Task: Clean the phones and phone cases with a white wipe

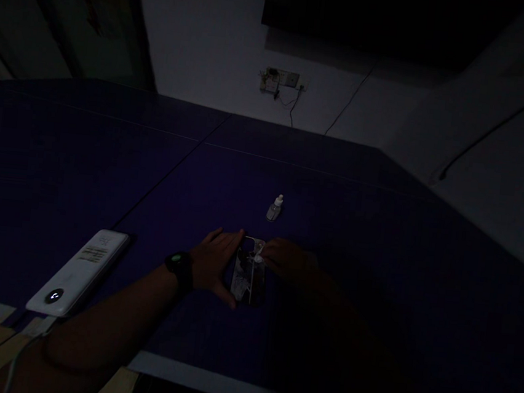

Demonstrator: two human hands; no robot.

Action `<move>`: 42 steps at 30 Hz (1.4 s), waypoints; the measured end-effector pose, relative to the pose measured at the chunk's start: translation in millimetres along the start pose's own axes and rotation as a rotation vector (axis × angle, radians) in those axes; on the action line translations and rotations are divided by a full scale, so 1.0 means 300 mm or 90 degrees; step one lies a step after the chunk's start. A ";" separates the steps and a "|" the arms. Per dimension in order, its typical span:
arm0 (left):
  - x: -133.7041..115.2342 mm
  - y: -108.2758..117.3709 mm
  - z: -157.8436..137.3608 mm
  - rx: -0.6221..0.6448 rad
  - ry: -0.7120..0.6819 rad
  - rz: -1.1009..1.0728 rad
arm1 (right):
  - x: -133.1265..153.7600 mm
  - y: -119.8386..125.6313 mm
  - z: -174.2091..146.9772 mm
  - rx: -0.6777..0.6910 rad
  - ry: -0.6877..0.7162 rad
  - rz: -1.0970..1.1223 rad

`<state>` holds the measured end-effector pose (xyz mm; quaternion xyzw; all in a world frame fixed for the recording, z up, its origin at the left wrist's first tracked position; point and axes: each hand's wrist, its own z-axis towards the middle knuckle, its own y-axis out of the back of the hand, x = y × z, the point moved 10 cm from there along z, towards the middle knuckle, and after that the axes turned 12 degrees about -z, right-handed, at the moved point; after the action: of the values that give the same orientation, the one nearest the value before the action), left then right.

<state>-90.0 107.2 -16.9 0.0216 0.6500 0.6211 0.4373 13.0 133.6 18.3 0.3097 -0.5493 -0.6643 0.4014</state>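
Note:
A phone in a patterned case (242, 275) lies flat on the dark blue table, its camera corner toward the far left. My left hand (213, 263), with a black watch (179, 269) on the wrist, braces its left side; the thumb is at the near corner and the index finger at the far one. At the far right corner, my right hand (284, 257) has its fingers pinched on a small white wad, pressed to the case; its material is unclear. Just beyond stands a small clear bottle (273, 211) with a white cap.
A white power bank (81, 275) with a lit display lies at the left, its cable running under my left forearm. The table's pale near edge (207, 381) is close to me. Sockets (280, 81) and cables are on the far wall beneath a dark screen (376, 22). The room is dim.

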 end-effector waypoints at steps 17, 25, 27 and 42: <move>-0.005 -0.002 -0.001 -0.009 -0.017 0.010 | 0.119 -0.015 0.047 0.002 0.054 0.022; -0.001 -0.002 0.002 0.000 -0.003 0.007 | 0.167 0.005 0.080 -0.045 0.084 0.020; -0.003 -0.001 0.001 0.000 -0.007 0.008 | 0.150 0.004 0.061 -0.024 0.089 0.035; -0.006 0.002 0.001 0.002 -0.003 0.017 | 0.062 -0.026 0.004 0.026 0.054 0.033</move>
<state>-89.1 106.4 -15.5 0.0326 0.6495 0.6258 0.4307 1.6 118.5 11.5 0.3316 -0.5528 -0.6288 0.4350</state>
